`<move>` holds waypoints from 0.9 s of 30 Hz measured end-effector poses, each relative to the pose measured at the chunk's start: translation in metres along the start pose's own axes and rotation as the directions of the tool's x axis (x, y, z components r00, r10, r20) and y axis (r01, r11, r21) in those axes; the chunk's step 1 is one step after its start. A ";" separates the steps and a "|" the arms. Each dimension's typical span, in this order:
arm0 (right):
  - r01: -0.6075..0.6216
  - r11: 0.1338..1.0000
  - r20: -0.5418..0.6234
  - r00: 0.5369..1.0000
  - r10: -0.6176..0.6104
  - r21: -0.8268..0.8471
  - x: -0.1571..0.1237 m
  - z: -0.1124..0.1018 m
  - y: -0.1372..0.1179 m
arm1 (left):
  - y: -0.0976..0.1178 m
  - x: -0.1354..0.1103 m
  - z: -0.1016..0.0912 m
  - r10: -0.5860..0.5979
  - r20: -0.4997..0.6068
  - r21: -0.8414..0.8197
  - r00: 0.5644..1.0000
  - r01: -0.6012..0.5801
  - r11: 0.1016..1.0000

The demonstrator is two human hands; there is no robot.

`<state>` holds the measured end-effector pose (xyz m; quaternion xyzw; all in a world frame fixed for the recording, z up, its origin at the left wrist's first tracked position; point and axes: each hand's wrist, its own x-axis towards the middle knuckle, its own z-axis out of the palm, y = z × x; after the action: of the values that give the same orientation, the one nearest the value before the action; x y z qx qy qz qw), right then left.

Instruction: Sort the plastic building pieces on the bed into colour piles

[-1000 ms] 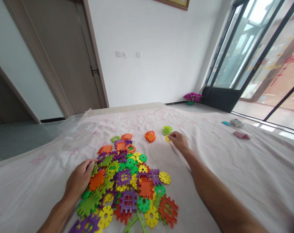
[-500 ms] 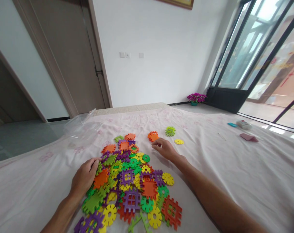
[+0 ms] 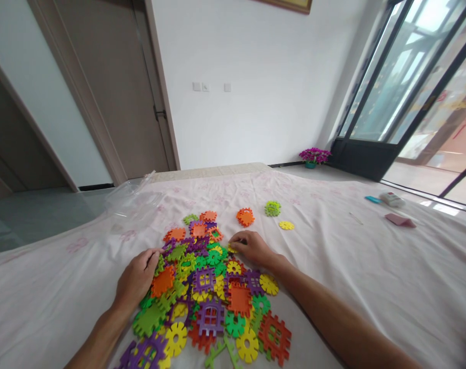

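Far L, upper part of the frame: brown door (image 3: 102,92), shut. Below it, mid-L, clear plastic packaging (image 3: 130,199) lies on the pale, flower-print sheet (image 3: 356,256).

L hand (image 3: 135,277), left of ctr, lower half: fingers curled, tips at the pile's L edge, same spot as 1 s ago. Can't tell if it grips a pc.

Pile of plastic pcs (image 3: 204,287), lower ctr: toothed squares + notched discs in purple, orange, green, yellow, overlapping; layout approx. unchanged.

Just above & right of the pile, orange pcs (image 3: 245,217) sit apart on the sheet, same as bef.

R hand (image 3: 256,249), just right of ctr: this is the big diff. 1 s ago it was up by the green pcs, fingertips on a yellow disc; ½ s ago just below the orange pcs; now down at the pile's upper R edge, thumb & fingers close tog. at a small yellow pc (image 3: 232,249), partly hidden. Can't tell if it's pinched. Hands well apart from each other.

Further R: green pcs (image 3: 272,208), w/ the lone yellow disc (image 3: 286,225) now lying free just below & right.

Mid-R: potted magenta flowers (image 3: 315,156) on the floor; then blue item (image 3: 372,199), white pack (image 3: 391,199), pink folded pc (image 3: 400,220).
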<state>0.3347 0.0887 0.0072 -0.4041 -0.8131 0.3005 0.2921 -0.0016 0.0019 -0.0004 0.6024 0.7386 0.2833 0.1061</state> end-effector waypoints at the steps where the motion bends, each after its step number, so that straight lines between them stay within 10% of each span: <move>1: -0.018 0.999 -0.046 0.999 0.019 0.034 0.001 -0.001 0.002 | 0.000 0.000 0.000 -0.001 0.000 0.002 1.000 0.001 1.000; 9: -0.265 0.955 -0.551 0.820 0.152 -0.132 0.003 -0.056 0.036 | -0.004 0.001 0.001 0.017 -0.021 0.012 1.000 -0.017 1.000; 15: -0.612 0.742 -0.631 0.697 0.342 -0.274 -0.016 -0.104 0.078 | -0.004 0.001 0.002 0.008 -0.010 0.023 1.000 -0.008 1.000; 21: -0.639 0.632 -0.628 0.721 0.294 -0.438 -0.026 -0.106 0.093 | -0.003 0.001 0.002 0.012 -0.020 0.015 1.000 -0.012 1.000; 27: -0.211 0.920 -0.328 0.939 0.098 -0.330 -0.007 -0.075 0.060 | -0.002 0.001 0.001 0.013 -0.029 0.017 1.000 -0.012 1.000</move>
<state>0.4206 0.1317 0.0109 -0.5560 -0.7643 0.1025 0.3101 -0.0026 0.0033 -0.0023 0.6038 0.7386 0.2865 0.0886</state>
